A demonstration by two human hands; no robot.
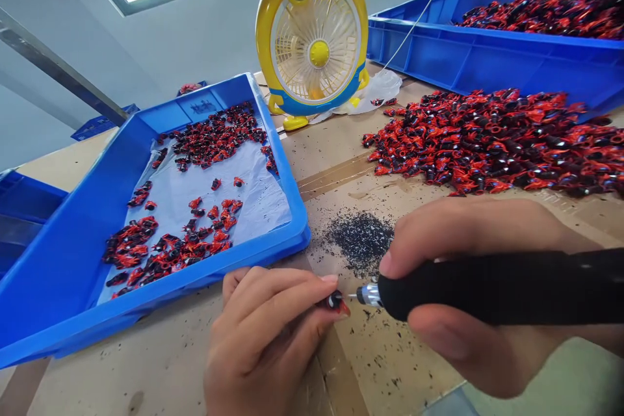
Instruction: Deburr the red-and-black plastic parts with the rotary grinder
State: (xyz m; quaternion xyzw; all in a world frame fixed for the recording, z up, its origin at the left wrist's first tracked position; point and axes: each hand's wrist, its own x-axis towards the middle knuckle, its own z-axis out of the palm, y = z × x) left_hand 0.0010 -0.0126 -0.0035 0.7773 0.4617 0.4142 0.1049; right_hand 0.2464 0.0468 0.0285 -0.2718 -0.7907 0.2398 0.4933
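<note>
Between the thumb and fingers of my left hand [273, 325] is a small red and black plastic figure [335, 299], partly covered by the fingertips. My right hand [468, 234] is wrapped round a black rotary tool [468, 287] with a silver collet. Its thin tip points left at the piece in my left hand; I cannot tell whether it touches. Just beyond the tool, black shavings [363, 237] are heaped on the brown tabletop [341, 182]. Many similar red and black pieces lie in a pile [492, 140] behind my right hand.
A blue tray [290, 208] on the left has a white liner and scattered red and black pieces. At the back stands a yellow cartoon-faced fan [263, 32]. Another blue bin [439, 55], filled with similar pieces, is at the back right, with a thin cord [424, 10] before it.
</note>
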